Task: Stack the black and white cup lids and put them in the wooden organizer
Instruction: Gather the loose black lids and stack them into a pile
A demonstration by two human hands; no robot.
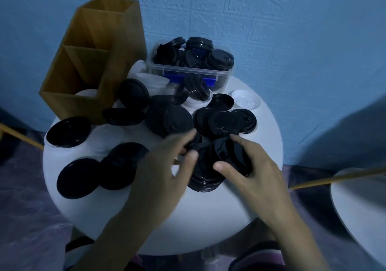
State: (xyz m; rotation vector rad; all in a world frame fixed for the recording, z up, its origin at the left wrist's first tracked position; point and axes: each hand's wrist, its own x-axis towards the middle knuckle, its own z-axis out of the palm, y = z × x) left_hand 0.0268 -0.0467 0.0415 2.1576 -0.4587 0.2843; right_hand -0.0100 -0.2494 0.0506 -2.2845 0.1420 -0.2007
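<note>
R hand (257,179) grip pinches a round black plastic cup lid (236,156), thumb + forefinger on its rim, tilted over a short stack of black lids (205,184). L hand (163,176) blurred just beside it, grip can't tell. Both mid round white table (188,218); tall wooden organizer (94,62) back-left.

Bare forearms (129,229); dark, pink-banded clothing (259,255) at lap.

one wooden organizer (94,68), one clear bin (188,70), two hands (163,172) (252,170), dozens black lids (169,120)
</note>
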